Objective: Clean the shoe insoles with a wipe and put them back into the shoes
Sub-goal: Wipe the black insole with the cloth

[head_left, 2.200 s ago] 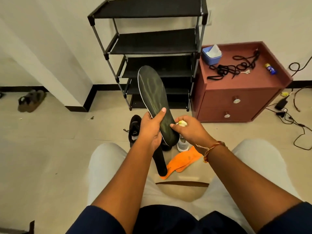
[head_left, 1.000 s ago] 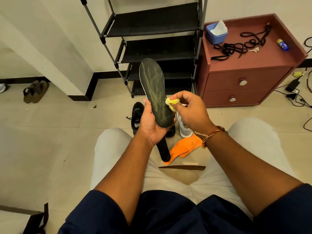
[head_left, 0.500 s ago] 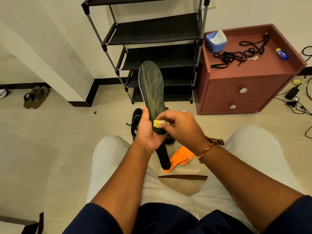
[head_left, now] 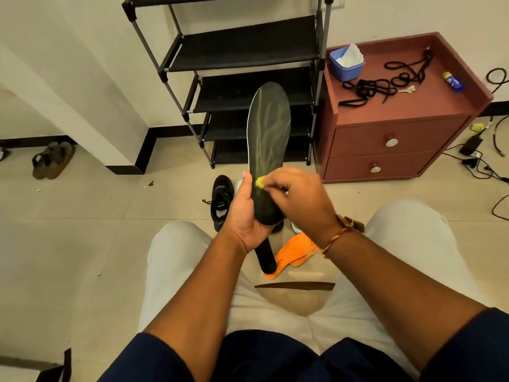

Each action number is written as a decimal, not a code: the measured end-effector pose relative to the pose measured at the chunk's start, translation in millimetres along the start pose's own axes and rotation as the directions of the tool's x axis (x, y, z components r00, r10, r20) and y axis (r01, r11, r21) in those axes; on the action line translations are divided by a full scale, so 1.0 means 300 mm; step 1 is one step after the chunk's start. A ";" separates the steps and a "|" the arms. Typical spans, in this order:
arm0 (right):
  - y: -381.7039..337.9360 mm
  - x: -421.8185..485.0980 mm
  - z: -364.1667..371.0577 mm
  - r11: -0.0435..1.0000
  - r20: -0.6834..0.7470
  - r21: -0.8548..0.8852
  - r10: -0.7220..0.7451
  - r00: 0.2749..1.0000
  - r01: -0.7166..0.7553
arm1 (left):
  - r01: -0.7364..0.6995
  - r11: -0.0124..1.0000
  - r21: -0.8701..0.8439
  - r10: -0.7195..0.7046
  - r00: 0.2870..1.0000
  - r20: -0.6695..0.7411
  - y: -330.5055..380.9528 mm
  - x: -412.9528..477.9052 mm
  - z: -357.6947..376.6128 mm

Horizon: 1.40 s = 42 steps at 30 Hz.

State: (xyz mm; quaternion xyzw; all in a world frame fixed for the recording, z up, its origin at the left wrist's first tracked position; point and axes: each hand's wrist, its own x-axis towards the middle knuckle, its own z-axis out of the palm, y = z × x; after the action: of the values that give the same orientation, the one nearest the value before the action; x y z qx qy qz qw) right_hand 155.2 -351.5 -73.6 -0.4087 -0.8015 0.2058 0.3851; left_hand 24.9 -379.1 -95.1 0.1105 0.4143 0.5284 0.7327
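Wipe (head_left: 259, 182) climbed insole (head_left: 269, 128); tub (head_left: 344, 71) holds tissue (head_left: 351, 53).

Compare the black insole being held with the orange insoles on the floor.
Colour: the black insole is dark with pale streaks; the orange insoles are plain orange. Pose: the left hand holds the black insole upright by its heel; the orange insoles lie flat on the floor. State: the right hand presses a yellow wipe on the black insole; no hand touches the orange insoles. Both are out of the shoes.
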 end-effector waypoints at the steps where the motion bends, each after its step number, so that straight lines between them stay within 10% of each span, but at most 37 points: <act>1: -0.018 -0.013 0.013 0.999 0.042 0.036 -0.025 0.999 0.024 | -0.011 1.000 -0.008 0.010 1.000 -0.013 0.013 0.000 -0.007; 7: -0.027 -0.011 0.016 0.993 0.110 0.010 -0.116 0.987 0.116 | -0.062 0.998 -0.020 0.062 0.998 -0.026 0.025 -0.005 0.004; 14: 0.037 0.033 -0.052 0.996 -0.214 -0.054 0.063 0.975 -0.076 | -0.013 0.993 0.119 0.013 1.000 -0.001 -0.026 -0.024 0.041; 21: -0.035 0.001 0.004 0.995 -0.023 -0.050 -0.093 0.995 0.092 | -0.004 0.997 0.075 0.007 0.999 -0.043 -0.007 -0.032 0.028; 27: 0.077 0.059 -0.084 0.990 -0.295 -0.049 0.116 0.948 -0.136 | 0.008 0.985 0.170 -0.012 1.000 0.019 -0.013 -0.032 0.047; 34: -0.038 0.007 -0.005 0.996 -0.096 -0.032 -0.085 0.992 0.082 | -0.058 0.972 0.227 0.065 0.998 -0.021 -0.013 -0.034 0.051; 42: 0.109 0.072 -0.097 0.896 -0.336 0.254 0.435 0.836 -0.364 | 0.016 0.949 0.316 -0.041 0.997 0.072 -0.020 -0.050 0.058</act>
State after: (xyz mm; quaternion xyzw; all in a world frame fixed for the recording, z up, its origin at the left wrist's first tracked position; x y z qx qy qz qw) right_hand 186.4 -314.6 -67.0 -0.5632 -0.5849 0.2693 0.5179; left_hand 40.3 -389.7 -80.5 0.2406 0.4664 0.4402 0.7286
